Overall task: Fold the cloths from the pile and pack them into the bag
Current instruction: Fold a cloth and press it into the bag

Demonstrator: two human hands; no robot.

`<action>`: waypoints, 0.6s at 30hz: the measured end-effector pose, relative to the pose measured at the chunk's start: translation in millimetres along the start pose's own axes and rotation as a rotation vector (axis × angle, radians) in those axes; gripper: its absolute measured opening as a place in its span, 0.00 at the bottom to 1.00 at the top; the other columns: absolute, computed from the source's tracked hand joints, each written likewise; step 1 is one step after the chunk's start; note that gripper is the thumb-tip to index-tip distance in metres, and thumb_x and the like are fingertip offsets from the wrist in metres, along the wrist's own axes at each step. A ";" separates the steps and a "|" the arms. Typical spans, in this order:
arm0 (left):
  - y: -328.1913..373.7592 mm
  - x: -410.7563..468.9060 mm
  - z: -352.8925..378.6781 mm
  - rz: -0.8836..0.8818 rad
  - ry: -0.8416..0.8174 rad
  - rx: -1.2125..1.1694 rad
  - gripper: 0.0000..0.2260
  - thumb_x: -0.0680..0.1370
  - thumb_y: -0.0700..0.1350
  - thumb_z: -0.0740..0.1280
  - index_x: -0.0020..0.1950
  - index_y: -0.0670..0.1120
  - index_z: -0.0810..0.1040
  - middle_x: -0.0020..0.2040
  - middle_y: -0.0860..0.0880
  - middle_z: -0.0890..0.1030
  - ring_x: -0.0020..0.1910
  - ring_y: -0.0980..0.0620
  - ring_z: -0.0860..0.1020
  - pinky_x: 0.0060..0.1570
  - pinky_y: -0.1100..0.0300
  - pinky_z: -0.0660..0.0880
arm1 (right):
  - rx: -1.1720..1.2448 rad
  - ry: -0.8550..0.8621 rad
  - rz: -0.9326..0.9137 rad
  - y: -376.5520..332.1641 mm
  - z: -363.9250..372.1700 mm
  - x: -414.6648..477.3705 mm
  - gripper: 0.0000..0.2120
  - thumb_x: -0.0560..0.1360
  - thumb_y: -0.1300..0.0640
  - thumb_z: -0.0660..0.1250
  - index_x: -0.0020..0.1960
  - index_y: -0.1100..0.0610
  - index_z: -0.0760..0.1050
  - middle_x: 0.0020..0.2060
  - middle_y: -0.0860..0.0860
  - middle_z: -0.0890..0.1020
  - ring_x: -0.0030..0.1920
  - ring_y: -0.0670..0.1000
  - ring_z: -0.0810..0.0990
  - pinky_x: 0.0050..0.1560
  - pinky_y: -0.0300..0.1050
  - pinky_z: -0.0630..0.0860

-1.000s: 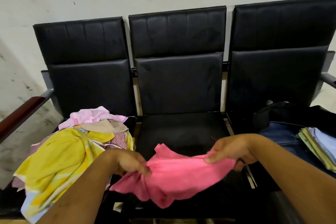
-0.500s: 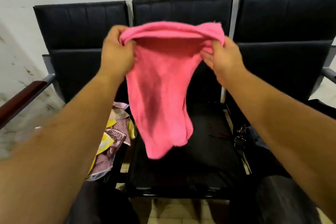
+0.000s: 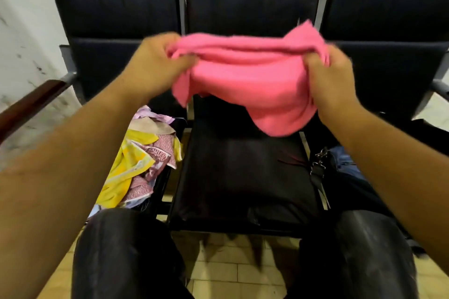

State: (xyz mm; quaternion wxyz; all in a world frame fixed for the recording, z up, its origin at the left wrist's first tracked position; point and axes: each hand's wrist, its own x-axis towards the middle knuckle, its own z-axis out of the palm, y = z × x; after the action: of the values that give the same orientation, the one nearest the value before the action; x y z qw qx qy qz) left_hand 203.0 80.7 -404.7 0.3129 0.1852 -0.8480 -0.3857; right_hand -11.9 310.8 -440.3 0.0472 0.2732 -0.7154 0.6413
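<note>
Three black seats line a pale wall, with the cloth pile on the left one. Above the middle seat, the left hand and right hand each pinch an upper corner of the pink cloth, mid-fold. Next, I judge, comes halving it, then packing it into the bag at right.

The pink cloth is a soft, napped fabric, matt and slightly fuzzy at its edges. The black padded seats wear smooth, leather-like upholstery with a dull sheen, ribbed on the backrests and creased at the middle seat's front edge. Their grey frame looks like painted metal. The reddish-brown armrest at the left end is glossy polished wood. The yellow and patterned pile of cloths on the left seat is thin, smooth woven fabric. A small metal clip glints at the right seat's left edge, beside blue denim. The pale yellow floor tiles look glazed.
</note>
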 end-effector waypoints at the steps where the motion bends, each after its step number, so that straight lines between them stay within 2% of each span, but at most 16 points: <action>1: -9.4 -14.7 6.0 -0.050 -0.113 0.018 0.03 0.77 0.44 0.75 0.47 0.50 0.82 0.38 0.55 0.83 0.37 0.61 0.77 0.39 0.64 0.74 | -0.033 -0.045 0.055 20.1 -3.9 -15.9 0.04 0.78 0.56 0.65 0.50 0.52 0.79 0.41 0.43 0.81 0.37 0.34 0.75 0.41 0.31 0.73; 3: -34.1 -41.3 21.1 -0.172 -0.308 0.078 0.03 0.77 0.44 0.75 0.48 0.49 0.83 0.35 0.55 0.84 0.34 0.62 0.79 0.34 0.68 0.73 | -0.148 -0.125 0.149 63.3 -10.9 -51.8 0.04 0.79 0.58 0.65 0.49 0.54 0.79 0.41 0.45 0.81 0.35 0.33 0.75 0.38 0.28 0.71; 5: -60.8 -63.6 37.6 -0.299 -0.481 0.084 0.06 0.77 0.45 0.75 0.51 0.46 0.83 0.35 0.51 0.85 0.30 0.56 0.78 0.31 0.64 0.71 | -0.224 -0.179 0.244 101.0 -14.2 -83.1 0.05 0.79 0.61 0.65 0.48 0.55 0.79 0.39 0.46 0.80 0.34 0.35 0.75 0.36 0.29 0.70; 7: -88.5 -79.1 56.4 -0.391 -0.680 0.070 0.07 0.77 0.46 0.75 0.52 0.44 0.82 0.34 0.46 0.84 0.30 0.50 0.75 0.31 0.61 0.69 | -0.246 -0.221 0.381 131.1 -15.0 -106.2 0.06 0.79 0.62 0.65 0.48 0.57 0.80 0.39 0.49 0.81 0.36 0.42 0.75 0.34 0.33 0.71; 9: -115.7 -90.8 75.9 -0.437 -0.808 0.085 0.08 0.77 0.48 0.75 0.49 0.44 0.82 0.35 0.48 0.82 0.33 0.52 0.76 0.33 0.60 0.70 | -0.288 -0.266 0.493 153.8 -16.1 -120.2 0.06 0.79 0.62 0.65 0.49 0.57 0.81 0.41 0.52 0.82 0.38 0.48 0.76 0.35 0.39 0.73; 11: -138.1 -98.4 93.3 -0.469 -0.845 0.085 0.09 0.78 0.50 0.75 0.50 0.45 0.83 0.38 0.50 0.81 0.37 0.55 0.77 0.35 0.62 0.72 | -0.327 -0.307 0.571 172.1 -17.6 -124.8 0.06 0.78 0.61 0.66 0.47 0.56 0.82 0.42 0.54 0.84 0.40 0.51 0.78 0.40 0.46 0.76; 14: -163.8 -97.6 112.2 -0.494 -0.816 0.026 0.04 0.80 0.45 0.73 0.49 0.45 0.82 0.36 0.52 0.80 0.34 0.56 0.76 0.30 0.65 0.71 | -0.361 -0.321 0.694 196.4 -18.6 -118.6 0.04 0.76 0.60 0.70 0.46 0.59 0.83 0.42 0.59 0.85 0.40 0.56 0.80 0.45 0.52 0.80; 16: -175.8 -89.4 121.9 -0.494 -0.767 0.000 0.01 0.80 0.40 0.72 0.49 0.43 0.82 0.34 0.51 0.78 0.30 0.55 0.75 0.28 0.64 0.70 | -0.384 -0.300 0.751 210.4 -19.2 -110.8 0.05 0.76 0.61 0.69 0.47 0.61 0.83 0.41 0.61 0.85 0.37 0.55 0.79 0.40 0.49 0.77; 18: -191.4 -69.8 137.8 -0.455 -0.703 0.006 0.02 0.79 0.38 0.72 0.50 0.44 0.83 0.32 0.54 0.79 0.29 0.58 0.75 0.30 0.64 0.71 | -0.372 -0.252 0.779 229.8 -20.2 -91.3 0.08 0.77 0.64 0.64 0.49 0.62 0.83 0.39 0.60 0.82 0.37 0.55 0.77 0.40 0.48 0.75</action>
State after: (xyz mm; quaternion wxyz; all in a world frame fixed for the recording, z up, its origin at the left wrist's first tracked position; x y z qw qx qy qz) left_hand 175.4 72.3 -649.0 -0.0891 0.2257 -0.8418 -0.4821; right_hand -44.1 366.5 -679.8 -0.2367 0.0463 -0.8683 0.4334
